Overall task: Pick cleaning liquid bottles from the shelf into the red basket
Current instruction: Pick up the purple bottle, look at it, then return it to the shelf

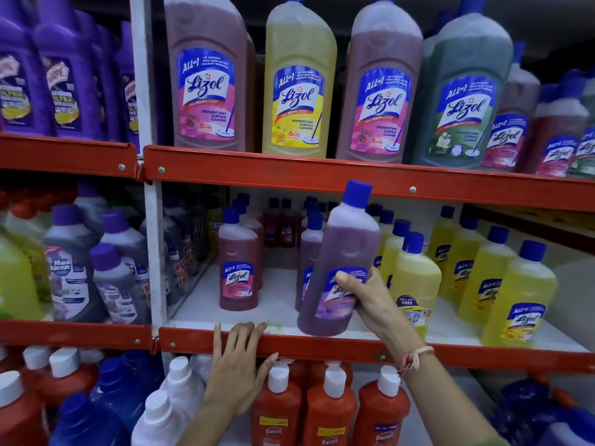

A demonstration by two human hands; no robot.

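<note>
My right hand [367,300] grips a purple cleaning liquid bottle [344,249] with a blue cap around its lower label. The bottle is tilted, its base just above the front rail of the middle shelf [322,347]. My left hand [236,368] rests flat on that red rail, fingers spread, holding nothing. A pink bottle [239,268] stands on the white shelf board to the left, and yellow bottles [518,294] stand to the right. No red basket is in view.
Large bottles [297,82] in pink, yellow and green fill the top shelf. Red bottles with white caps [328,410] crowd the bottom shelf below my hands. Purple and grey bottles [70,268] fill the left bay, beyond a white upright post [154,252].
</note>
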